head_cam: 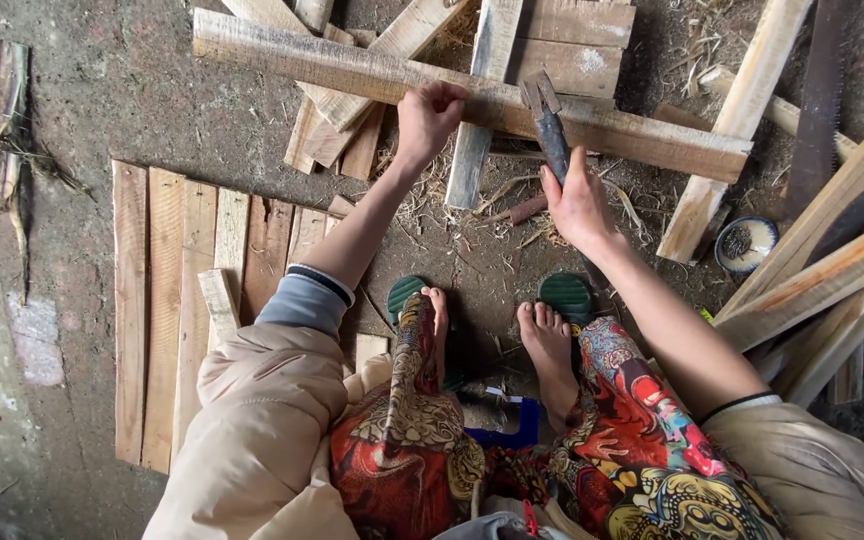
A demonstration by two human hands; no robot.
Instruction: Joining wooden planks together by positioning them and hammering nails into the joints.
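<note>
Left hand [430,115] grips weathered, pale long plank [352,68] | right hand [578,205] clasps claw hammer [549,125], head resting on plank

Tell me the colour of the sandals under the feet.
Dark green sandals, ridged on top; the head view shows them best.

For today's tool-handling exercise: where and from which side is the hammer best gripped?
Probably on the lower handle, from the near, right side. The hammer points its claw head away, over the long plank, so the handle end is nearest the body. The right hand already wraps it there; the left hand holds the plank.
</note>
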